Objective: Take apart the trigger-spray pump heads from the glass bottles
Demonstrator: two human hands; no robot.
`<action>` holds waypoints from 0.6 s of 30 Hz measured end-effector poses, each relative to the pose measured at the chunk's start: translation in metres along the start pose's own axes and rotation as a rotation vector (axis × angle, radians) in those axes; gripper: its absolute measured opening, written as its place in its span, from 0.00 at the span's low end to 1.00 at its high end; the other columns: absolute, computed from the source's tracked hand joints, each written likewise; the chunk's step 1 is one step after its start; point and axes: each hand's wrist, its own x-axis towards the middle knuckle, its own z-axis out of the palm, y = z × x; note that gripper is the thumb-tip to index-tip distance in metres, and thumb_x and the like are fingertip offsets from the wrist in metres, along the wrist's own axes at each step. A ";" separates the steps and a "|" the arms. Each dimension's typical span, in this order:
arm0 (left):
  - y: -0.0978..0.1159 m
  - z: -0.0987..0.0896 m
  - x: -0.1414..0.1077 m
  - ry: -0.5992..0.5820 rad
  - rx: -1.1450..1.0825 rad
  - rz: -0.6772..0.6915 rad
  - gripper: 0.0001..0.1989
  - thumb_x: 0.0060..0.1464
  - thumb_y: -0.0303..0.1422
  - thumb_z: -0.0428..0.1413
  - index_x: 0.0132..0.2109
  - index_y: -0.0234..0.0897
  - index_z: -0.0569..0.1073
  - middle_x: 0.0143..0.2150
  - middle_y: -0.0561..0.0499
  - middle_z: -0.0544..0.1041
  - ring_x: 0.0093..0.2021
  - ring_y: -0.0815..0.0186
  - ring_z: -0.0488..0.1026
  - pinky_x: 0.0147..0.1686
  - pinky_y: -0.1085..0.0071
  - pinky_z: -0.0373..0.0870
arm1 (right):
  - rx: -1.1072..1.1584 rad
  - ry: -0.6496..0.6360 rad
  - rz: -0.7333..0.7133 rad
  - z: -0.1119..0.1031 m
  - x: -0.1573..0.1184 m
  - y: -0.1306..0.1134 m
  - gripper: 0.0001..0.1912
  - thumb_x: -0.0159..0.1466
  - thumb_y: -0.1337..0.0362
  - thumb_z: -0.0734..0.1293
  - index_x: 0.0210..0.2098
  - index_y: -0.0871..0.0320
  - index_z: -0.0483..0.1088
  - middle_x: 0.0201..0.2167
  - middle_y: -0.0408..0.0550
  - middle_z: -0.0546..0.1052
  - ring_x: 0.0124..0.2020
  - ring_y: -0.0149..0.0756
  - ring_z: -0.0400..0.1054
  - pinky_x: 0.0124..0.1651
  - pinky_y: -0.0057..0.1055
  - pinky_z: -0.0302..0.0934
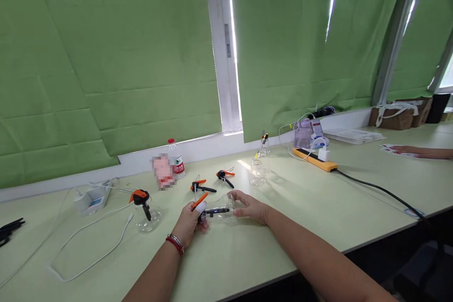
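Observation:
My left hand [193, 222] is closed around the neck end of a clear bottle, at a black head with an orange lever [200, 201]. My right hand [249, 207] grips the base of that clear bottle [226, 202], which lies nearly sideways between my hands. A black stem shows inside it. Just beyond are two loose black-and-orange heads with metal rods, one head [202, 186] nearer and another head [225, 177] to its right. On the left, a clear bottle [144, 222] stands upright with such a head on it.
Clear bottles [257, 177] with yellow bits on top stand behind my right hand. A water bottle [180, 165] is near the wall. White cable [88, 217] loops at left; a yellow power strip [314, 159] trails black cable at right. Another person's arm [428, 152] rests far right.

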 end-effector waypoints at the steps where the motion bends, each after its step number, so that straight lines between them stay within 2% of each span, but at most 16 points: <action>1: 0.000 0.000 0.000 -0.001 0.002 -0.002 0.19 0.49 0.44 0.55 0.43 0.36 0.63 0.19 0.58 0.69 0.16 0.69 0.68 0.13 0.75 0.63 | -0.007 0.005 -0.006 0.001 0.000 -0.001 0.39 0.47 0.48 0.72 0.55 0.53 0.61 0.52 0.51 0.64 0.57 0.46 0.54 0.59 0.43 0.46; 6: 0.001 0.001 -0.001 -0.010 0.010 -0.004 0.21 0.49 0.45 0.55 0.44 0.36 0.63 0.19 0.59 0.68 0.15 0.70 0.68 0.13 0.76 0.61 | -0.020 0.044 0.039 0.006 0.002 -0.005 0.31 0.49 0.41 0.67 0.44 0.56 0.70 0.46 0.51 0.68 0.52 0.49 0.60 0.56 0.45 0.51; 10: 0.000 0.001 0.000 -0.010 0.015 0.000 0.22 0.49 0.46 0.55 0.45 0.35 0.63 0.20 0.59 0.69 0.15 0.70 0.68 0.13 0.76 0.62 | -0.088 0.062 0.048 0.007 0.005 -0.008 0.33 0.52 0.36 0.61 0.38 0.59 0.74 0.50 0.53 0.67 0.53 0.50 0.59 0.58 0.44 0.48; 15: -0.002 -0.002 0.002 -0.015 -0.006 0.010 0.21 0.50 0.46 0.54 0.44 0.35 0.62 0.21 0.58 0.69 0.15 0.70 0.67 0.13 0.75 0.62 | -0.125 0.081 0.080 0.007 0.004 -0.008 0.38 0.53 0.35 0.57 0.45 0.59 0.72 0.55 0.54 0.65 0.57 0.51 0.54 0.61 0.45 0.42; 18: -0.003 -0.003 0.003 -0.012 -0.011 0.013 0.20 0.51 0.45 0.54 0.43 0.35 0.62 0.21 0.57 0.70 0.16 0.70 0.68 0.13 0.75 0.63 | -0.074 0.052 0.098 0.005 0.002 -0.006 0.38 0.54 0.38 0.60 0.55 0.57 0.64 0.58 0.55 0.61 0.60 0.49 0.51 0.62 0.44 0.42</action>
